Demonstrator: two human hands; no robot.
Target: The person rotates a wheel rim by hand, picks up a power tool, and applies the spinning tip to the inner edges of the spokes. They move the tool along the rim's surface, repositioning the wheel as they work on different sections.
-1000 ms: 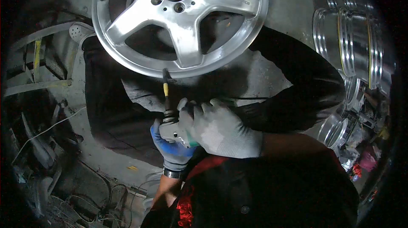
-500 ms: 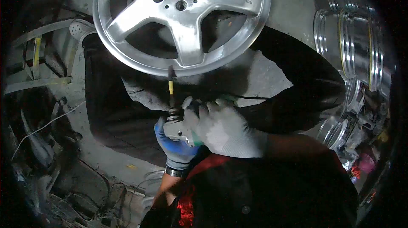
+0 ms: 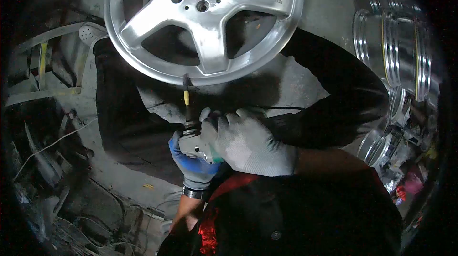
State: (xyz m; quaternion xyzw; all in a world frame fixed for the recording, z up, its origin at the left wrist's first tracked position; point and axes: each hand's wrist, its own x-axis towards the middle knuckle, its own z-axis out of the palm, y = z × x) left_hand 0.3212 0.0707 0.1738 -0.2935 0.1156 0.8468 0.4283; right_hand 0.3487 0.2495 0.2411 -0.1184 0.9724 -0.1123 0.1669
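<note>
As I look down, left hand, right hand, both grips closed on the grinder, bit touching the wheel at six o'clock.

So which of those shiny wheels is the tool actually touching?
The five-spoke wheel at top centre: the hand tool meets its lower rim with its tip. The other rims are stacked at the right, away from it.
</note>
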